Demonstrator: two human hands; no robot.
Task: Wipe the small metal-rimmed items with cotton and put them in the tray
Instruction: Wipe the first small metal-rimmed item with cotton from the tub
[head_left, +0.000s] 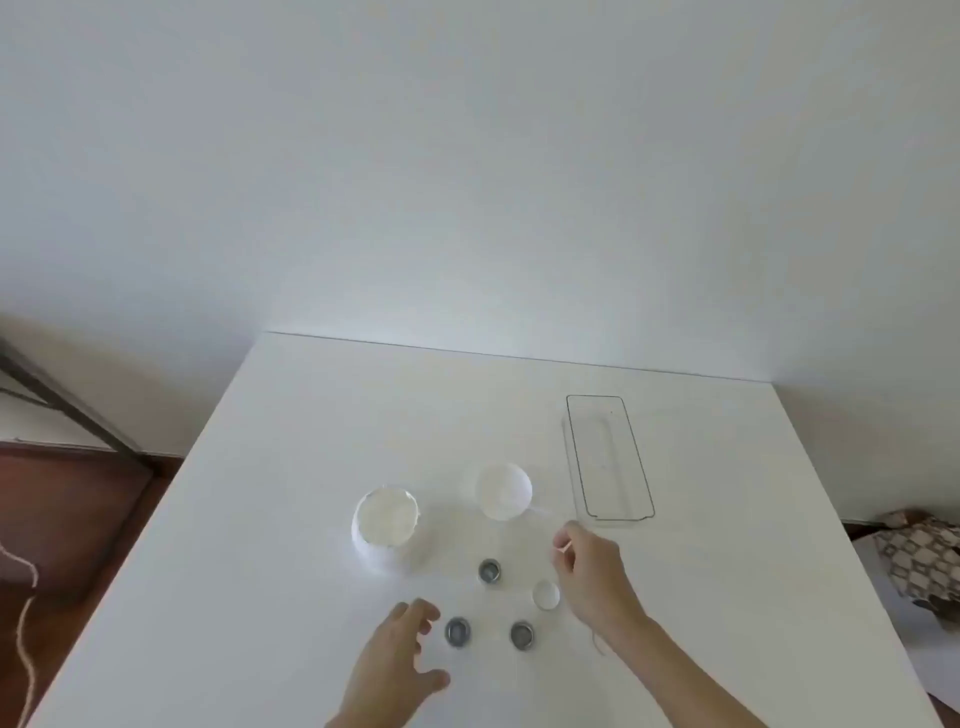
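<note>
Beside the nearest metal-rimmed item (457, 632), my left hand (402, 657) is spreading open to grab it while my right hand (589, 574) is pinching a cotton swab (545, 512) for wiping.

One head-worn wide-angle view looks forward and steeply down, from close above, onto the white table (311, 519).

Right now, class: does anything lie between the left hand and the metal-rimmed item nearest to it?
Nothing visible does. The left hand hovers open just left of the nearest metal-rimmed item, with only bare table between its fingertips and the rim. The other two rimmed items and the small white cap lie beyond it.
</note>
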